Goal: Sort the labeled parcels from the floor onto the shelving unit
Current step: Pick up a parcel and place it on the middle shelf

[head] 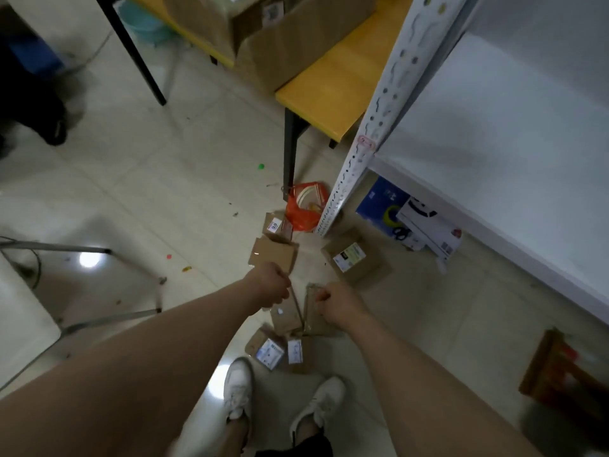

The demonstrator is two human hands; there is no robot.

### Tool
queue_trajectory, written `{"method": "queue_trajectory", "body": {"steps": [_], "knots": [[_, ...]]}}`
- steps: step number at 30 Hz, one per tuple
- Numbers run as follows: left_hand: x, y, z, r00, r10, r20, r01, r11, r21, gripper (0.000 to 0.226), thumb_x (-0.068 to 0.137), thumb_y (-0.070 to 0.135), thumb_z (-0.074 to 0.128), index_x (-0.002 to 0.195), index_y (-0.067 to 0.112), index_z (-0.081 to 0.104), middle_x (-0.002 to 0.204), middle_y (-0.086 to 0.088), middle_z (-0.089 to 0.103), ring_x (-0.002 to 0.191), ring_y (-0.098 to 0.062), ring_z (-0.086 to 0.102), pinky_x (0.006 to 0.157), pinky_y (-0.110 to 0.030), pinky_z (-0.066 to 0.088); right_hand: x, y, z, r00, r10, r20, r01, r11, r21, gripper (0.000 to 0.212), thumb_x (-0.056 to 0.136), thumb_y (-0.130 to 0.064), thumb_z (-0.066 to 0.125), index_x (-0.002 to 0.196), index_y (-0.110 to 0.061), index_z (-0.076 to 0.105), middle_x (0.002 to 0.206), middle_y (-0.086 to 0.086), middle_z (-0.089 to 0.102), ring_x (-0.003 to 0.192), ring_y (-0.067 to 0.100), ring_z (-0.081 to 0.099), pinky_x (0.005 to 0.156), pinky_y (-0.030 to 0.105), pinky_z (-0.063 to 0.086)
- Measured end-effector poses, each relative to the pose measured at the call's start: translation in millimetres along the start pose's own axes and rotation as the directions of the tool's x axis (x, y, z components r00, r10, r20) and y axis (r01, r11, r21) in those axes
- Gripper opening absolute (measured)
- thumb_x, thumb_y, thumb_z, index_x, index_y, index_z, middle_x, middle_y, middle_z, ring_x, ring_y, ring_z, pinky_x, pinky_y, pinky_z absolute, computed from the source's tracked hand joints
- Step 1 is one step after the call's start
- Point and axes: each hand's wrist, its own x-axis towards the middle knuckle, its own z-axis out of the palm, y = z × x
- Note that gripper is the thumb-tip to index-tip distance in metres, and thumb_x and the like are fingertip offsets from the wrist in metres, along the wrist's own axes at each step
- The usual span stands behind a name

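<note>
Several small brown cardboard parcels lie on the tiled floor in front of my feet. My left hand point(272, 285) reaches down with curled fingers and grips the top edge of a flat parcel point(286, 318). My right hand point(334, 303) grips the edge of another flat brown parcel point(311, 319) beside it. Two labeled parcels point(268, 352) lie just below my hands. A larger labeled box point(354, 258) sits to the right, and two more parcels point(275, 255) lie beyond my left hand. The white shelving unit point(494, 153) stands at the right, its shelf bare.
An orange plastic bag point(304, 209) sits by the shelf post. Blue and white boxes point(412, 216) lie under the shelf. A yellow table point(342, 84) with cardboard boxes stands behind. A metal chair frame point(108, 285) is at left, a wooden stool point(560, 374) at right.
</note>
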Motion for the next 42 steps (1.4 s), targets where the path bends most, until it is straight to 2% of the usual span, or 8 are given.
{"method": "queue_trajectory", "body": {"steps": [10, 19, 26, 30, 33, 37, 40, 42], "knots": [[146.5, -59.7, 19.1, 0.999, -0.053, 0.011, 0.054, 0.993, -0.101, 0.015, 0.098, 0.007, 0.052, 0.107, 0.001, 0.063, 0.079, -0.008, 0.066, 0.062, -0.016, 0.058, 0.054, -0.024, 0.044, 163.3, 27.9, 62.1, 0.996, 0.092, -0.002, -0.091, 0.985, 0.148, 0.024, 0.098, -0.017, 0.051, 0.107, -0.005, 0.070, 0.110, 0.016, 0.070, 0.104, 0.031, 0.066, 0.095, 0.042, 0.054], [344.0, -133.6, 36.4, 0.942, -0.054, -0.331, 0.009, 0.991, -0.135, 0.047, 0.093, 0.019, 0.052, 0.138, 0.011, 0.045, 0.128, -0.015, 0.055, 0.109, -0.032, 0.056, 0.093, -0.040, 0.051, 347.2, 48.1, 139.0, 0.995, 0.094, -0.018, -0.087, 0.970, 0.225, 0.020, 0.095, -0.013, 0.055, 0.106, -0.009, 0.071, 0.107, 0.014, 0.070, 0.102, 0.030, 0.066, 0.095, 0.045, 0.055], [465.3, -184.9, 39.1, 0.898, -0.060, -0.435, -0.055, 0.968, -0.246, 0.067, 0.097, 0.028, 0.051, 0.155, 0.017, 0.020, 0.157, -0.012, 0.031, 0.142, -0.038, 0.031, 0.116, -0.048, 0.029, 456.3, 68.0, 200.6, 0.991, 0.136, -0.003, -0.118, 0.871, 0.477, 0.022, 0.097, -0.022, 0.054, 0.116, -0.014, 0.061, 0.113, 0.009, 0.063, 0.104, 0.030, 0.061, 0.091, 0.043, 0.055], [493.2, -197.4, 39.8, 0.951, -0.090, -0.296, -0.071, 0.868, -0.492, 0.074, 0.099, 0.038, 0.048, 0.158, 0.026, 0.005, 0.159, -0.015, 0.026, 0.138, -0.041, 0.035, 0.108, -0.049, 0.039, 471.5, 69.0, 220.3, 0.985, 0.133, 0.111, -0.171, 0.649, 0.741, 0.019, 0.100, -0.027, 0.052, 0.116, -0.022, 0.061, 0.116, 0.009, 0.065, 0.096, 0.025, 0.064, 0.064, 0.036, 0.057], [472.7, -188.1, 42.9, 0.979, -0.162, -0.123, 0.057, 0.799, -0.598, 0.080, 0.091, 0.067, 0.045, 0.153, 0.022, 0.024, 0.151, -0.017, 0.036, 0.131, -0.044, 0.041, 0.101, -0.057, 0.042, 450.5, 74.8, 205.4, 0.979, 0.114, 0.170, -0.205, 0.563, 0.801, 0.039, 0.102, -0.035, 0.050, 0.137, -0.019, 0.054, 0.137, 0.014, 0.058, 0.123, 0.035, 0.058, 0.094, 0.049, 0.054], [428.3, -166.8, 38.7, 0.986, -0.159, 0.055, 0.142, 0.608, -0.781, 0.091, 0.075, 0.087, 0.041, 0.132, 0.016, 0.049, 0.131, -0.019, 0.052, 0.126, -0.048, 0.045, 0.104, -0.068, 0.029, 399.7, 90.5, 164.3, 0.982, 0.114, 0.148, -0.183, 0.427, 0.885, 0.071, 0.074, -0.072, 0.070, 0.127, -0.030, 0.048, 0.121, 0.008, 0.054, 0.123, 0.036, 0.050, 0.092, 0.064, 0.044], [396.5, -147.1, 46.0, 0.994, 0.009, 0.113, 0.101, 0.379, -0.920, 0.069, 0.072, 0.076, 0.062, 0.099, 0.013, 0.063, 0.084, -0.017, 0.074, 0.079, -0.042, 0.072, 0.079, -0.059, 0.055, 363.8, 91.6, 135.6, 0.996, 0.090, 0.018, -0.051, 0.389, 0.920, 0.084, 0.062, -0.076, 0.073, 0.130, -0.030, 0.053, 0.128, 0.008, 0.056, 0.125, 0.038, 0.050, 0.098, 0.070, 0.041], [383.1, -138.2, 53.7, 0.985, 0.151, 0.088, 0.039, 0.304, -0.952, 0.055, 0.068, 0.056, 0.079, 0.106, 0.019, 0.064, 0.088, -0.016, 0.076, 0.080, -0.038, 0.073, 0.066, -0.053, 0.058, 344.1, 89.8, 118.6, 0.995, 0.051, -0.082, 0.060, 0.348, 0.936, 0.059, 0.076, -0.064, 0.071, 0.126, -0.034, 0.059, 0.123, 0.009, 0.063, 0.113, 0.036, 0.058, 0.086, 0.063, 0.052]]}}
